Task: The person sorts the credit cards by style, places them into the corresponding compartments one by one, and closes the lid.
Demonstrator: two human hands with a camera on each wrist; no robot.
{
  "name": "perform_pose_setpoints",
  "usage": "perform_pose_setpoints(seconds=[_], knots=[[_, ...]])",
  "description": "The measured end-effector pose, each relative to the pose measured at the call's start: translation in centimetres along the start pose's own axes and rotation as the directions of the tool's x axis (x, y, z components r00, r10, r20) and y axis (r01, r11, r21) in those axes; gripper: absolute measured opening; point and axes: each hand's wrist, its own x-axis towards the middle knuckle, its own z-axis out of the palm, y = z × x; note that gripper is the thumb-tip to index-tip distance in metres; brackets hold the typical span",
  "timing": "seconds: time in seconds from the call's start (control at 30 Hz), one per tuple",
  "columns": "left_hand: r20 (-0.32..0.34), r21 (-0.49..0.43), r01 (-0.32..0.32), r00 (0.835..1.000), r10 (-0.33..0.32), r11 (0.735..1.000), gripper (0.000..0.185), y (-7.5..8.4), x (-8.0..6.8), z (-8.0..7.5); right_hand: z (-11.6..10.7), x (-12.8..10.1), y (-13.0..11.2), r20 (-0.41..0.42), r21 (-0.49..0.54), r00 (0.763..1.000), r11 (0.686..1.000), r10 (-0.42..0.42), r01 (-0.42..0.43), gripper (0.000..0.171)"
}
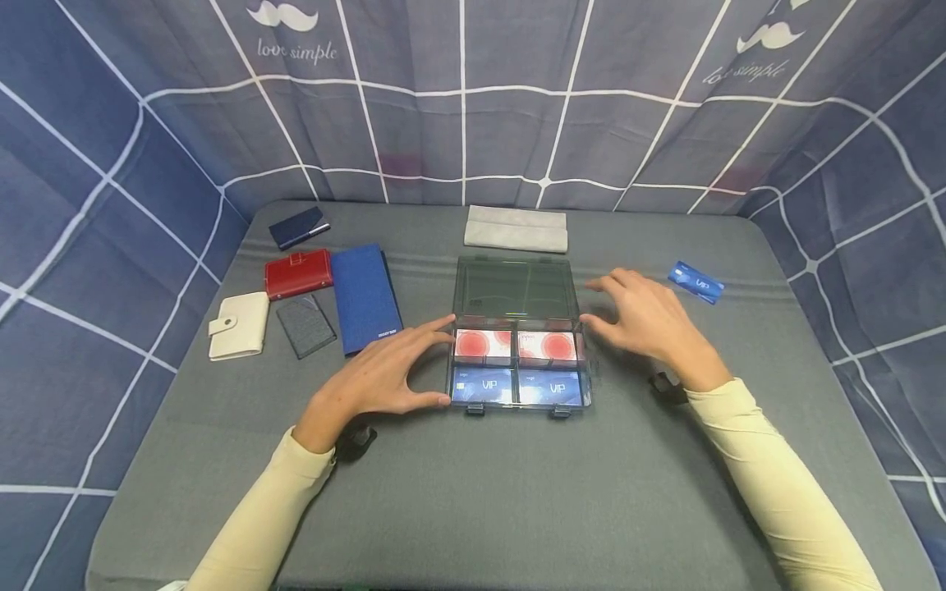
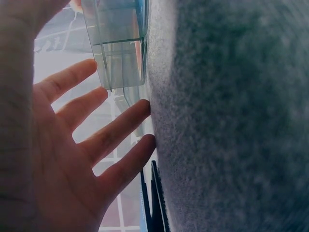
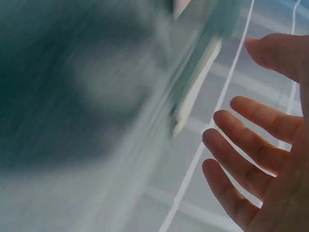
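Note:
A see-through plastic box (image 1: 515, 366) sits mid-table, its dark tinted lid (image 1: 515, 289) folded back behind it. Red-and-white cards (image 1: 482, 345) fill its two rear compartments; blue VIP cards (image 1: 484, 386) lie in the two front ones. My left hand (image 1: 388, 369) is at the box's left side, thumb and fingers spread, with fingertips at the wall. In the left wrist view, those fingers (image 2: 118, 128) look straight beside the clear plastic. At the box's rear right corner is my right hand (image 1: 641, 316), holding nothing, its fingers relaxed. A single blue VIP card (image 1: 697, 282) lies beyond it on the right.
Left on the grey table are a blue folder (image 1: 365, 297), red wallet (image 1: 299, 274), cream wallet (image 1: 240, 326), dark grey card holder (image 1: 306, 326) and navy case (image 1: 297, 227) with a pen-like metallic item. A folded light-grey cloth (image 1: 516, 229) lies behind the lid. Checked curtains surround the table.

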Motion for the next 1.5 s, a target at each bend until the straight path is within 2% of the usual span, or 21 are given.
perform_pose_setpoints(seconds=[0.2,0.43,0.63,0.83,1.03,1.3,1.5], knots=[[0.002,0.000,0.003,1.000,-0.003,1.000,0.086,0.1,0.0,0.1,-0.2,-2.2,5.8,-0.002,0.003,0.984,0.984,0.176,-0.176,0.053],[-0.001,-0.004,0.002,1.000,-0.002,1.000,0.086,0.0,0.0,0.0,-0.8,-4.2,10.8,-0.002,0.029,0.948,0.948,0.317,-0.317,0.061],[-0.001,-0.007,0.005,1.000,-0.005,1.000,0.085,-0.1,0.1,0.0,-1.3,-5.1,14.3,0.046,0.062,0.916,0.914,0.399,-0.401,0.068],[-0.004,-0.005,0.004,1.000,-0.004,1.000,0.086,-0.1,0.0,0.1,-1.6,-5.5,16.9,0.098,0.083,0.904,0.902,0.417,-0.425,0.071],[-0.005,-0.010,0.004,1.000,-0.004,1.000,0.086,-0.1,0.1,0.0,-1.2,-5.9,18.1,0.152,0.091,0.897,0.898,0.414,-0.430,0.075],[0.003,-0.017,0.009,1.000,-0.009,1.000,0.086,0.1,0.1,-0.1,-0.6,-6.1,19.0,0.137,0.119,0.907,0.903,0.398,-0.413,0.070],[0.003,-0.013,0.013,1.000,-0.013,1.000,0.087,0.0,0.1,-0.1,-0.6,-6.2,19.3,0.151,0.149,0.901,0.892,0.407,-0.428,0.066]])
